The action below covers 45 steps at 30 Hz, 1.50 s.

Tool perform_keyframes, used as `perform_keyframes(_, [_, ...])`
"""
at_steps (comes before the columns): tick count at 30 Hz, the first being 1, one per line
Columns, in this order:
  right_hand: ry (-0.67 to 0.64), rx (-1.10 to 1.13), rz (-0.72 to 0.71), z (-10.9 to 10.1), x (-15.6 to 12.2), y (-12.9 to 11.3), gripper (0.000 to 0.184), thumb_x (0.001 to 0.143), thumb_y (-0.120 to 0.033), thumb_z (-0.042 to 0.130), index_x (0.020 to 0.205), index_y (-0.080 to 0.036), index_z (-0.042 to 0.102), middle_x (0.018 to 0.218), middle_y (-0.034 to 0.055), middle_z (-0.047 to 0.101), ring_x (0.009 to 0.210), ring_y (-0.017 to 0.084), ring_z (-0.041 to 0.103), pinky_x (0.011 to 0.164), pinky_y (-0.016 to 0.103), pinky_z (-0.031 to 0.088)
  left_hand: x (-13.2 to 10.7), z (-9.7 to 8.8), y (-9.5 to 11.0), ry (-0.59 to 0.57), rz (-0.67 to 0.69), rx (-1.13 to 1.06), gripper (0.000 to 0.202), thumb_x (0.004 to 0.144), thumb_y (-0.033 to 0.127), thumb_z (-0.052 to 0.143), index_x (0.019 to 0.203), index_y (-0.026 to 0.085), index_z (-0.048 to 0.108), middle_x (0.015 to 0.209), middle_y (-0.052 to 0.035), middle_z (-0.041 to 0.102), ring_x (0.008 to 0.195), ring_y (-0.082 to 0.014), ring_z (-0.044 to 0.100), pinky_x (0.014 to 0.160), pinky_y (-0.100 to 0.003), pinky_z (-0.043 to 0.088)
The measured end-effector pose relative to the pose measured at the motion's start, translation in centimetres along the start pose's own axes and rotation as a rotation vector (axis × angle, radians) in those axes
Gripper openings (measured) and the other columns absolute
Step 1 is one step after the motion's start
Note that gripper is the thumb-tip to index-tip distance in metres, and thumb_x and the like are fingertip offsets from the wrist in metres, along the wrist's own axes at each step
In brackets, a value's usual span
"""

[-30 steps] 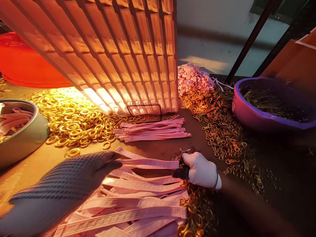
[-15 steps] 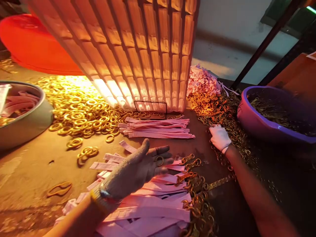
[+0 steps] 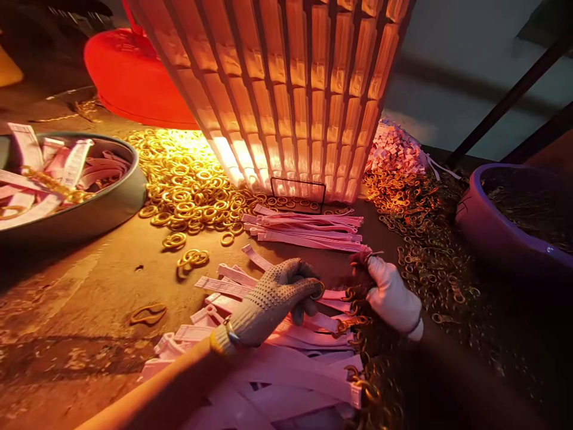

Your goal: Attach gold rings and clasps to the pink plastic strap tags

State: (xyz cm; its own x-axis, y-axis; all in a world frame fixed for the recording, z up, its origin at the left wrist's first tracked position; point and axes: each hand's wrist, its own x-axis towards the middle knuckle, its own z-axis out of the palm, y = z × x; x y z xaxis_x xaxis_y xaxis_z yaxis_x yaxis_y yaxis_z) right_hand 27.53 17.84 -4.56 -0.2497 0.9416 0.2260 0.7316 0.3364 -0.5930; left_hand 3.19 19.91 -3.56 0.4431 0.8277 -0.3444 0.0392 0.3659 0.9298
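My left hand, in a grey dotted knit glove, is curled over a spread of pink straps and pinches a gold ring at its fingertips. My right hand, in a white glove, is closed just to the right, its fingertips on small dark-gold metal links beside the straps. A chain of gold clasps lies along the straps' right ends. The two hands are almost touching.
A neat bundle of pink straps lies behind the hands. A heap of gold rings spreads at left, clasps at right. A grey bowl, a purple basin, a red basin and a tall ribbed stack stand around.
My right hand came back from the clasp pile at right to the straps and closed. My left hand, flat and open before, curled its fingers onto a gold ring.
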Motion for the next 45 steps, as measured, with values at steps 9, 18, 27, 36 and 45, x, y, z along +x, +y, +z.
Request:
perform_keyframes(9, [-0.067,-0.209,0.082,2.9,0.0,-5.6,0.052,0.077,-0.009,0.056,0.126,-0.026,0.059,0.11,0.0074,0.068,0.098,0.024,0.064,0.086,0.031,0.052,-0.1,0.0,-0.3,-0.06,0.133,0.018,0.026,0.081,0.023,0.065,0.104,0.011,0.063,0.086,-0.0085,0.073,0.073,-0.0184,0.068,0.065,-0.029,0.056])
perform_keyframes(18, [-0.273,-0.548,-0.001,3.8,1.0,-7.2,0.017,0.074,-0.028,0.065,0.087,-0.017,0.064,0.087,0.0108,0.067,0.078,0.025,0.061,0.068,0.033,0.042,-0.2,0.9,-0.9,0.06,0.028,0.074,0.04,0.086,0.029,0.053,0.123,0.016,0.045,0.053,0.0078,0.054,0.037,-0.0103,0.044,0.034,-0.018,0.035])
perform_keyframes(27, [-0.339,-0.267,0.263,3.9,0.4,-6.8,0.011,0.091,-0.027,0.054,0.086,-0.022,0.064,0.078,0.0037,0.069,0.07,0.02,0.064,0.054,0.027,0.03,0.1,0.1,-0.9,0.052,-0.048,0.012,0.042,0.085,0.041,0.061,0.117,0.015,0.053,0.052,0.0058,0.054,0.04,-0.0097,0.043,0.036,-0.018,0.033])
perform_keyframes(36, [-0.279,-0.641,-0.08,5.8,7.1,-2.8,0.027,0.072,-0.004,0.054,0.097,-0.007,0.067,0.117,0.0234,0.064,0.106,0.031,0.056,0.089,0.039,0.044,1.0,-2.0,0.0,0.06,-0.039,-0.075,0.032,0.085,0.048,0.064,0.087,0.018,0.055,0.051,0.0047,0.052,0.039,-0.0065,0.037,0.036,-0.017,0.023])
perform_keyframes(45, [-0.25,-0.501,0.001,4.4,6.4,-2.7,0.017,0.081,-0.01,0.058,0.094,-0.014,0.067,0.104,0.0128,0.065,0.097,0.025,0.059,0.087,0.033,0.044,1.7,-3.5,-1.7,0.163,-0.105,-0.519,0.029,0.073,0.031,0.083,0.089,0.016,0.063,0.104,-0.0106,0.071,0.059,-0.0073,0.057,0.045,-0.015,0.041])
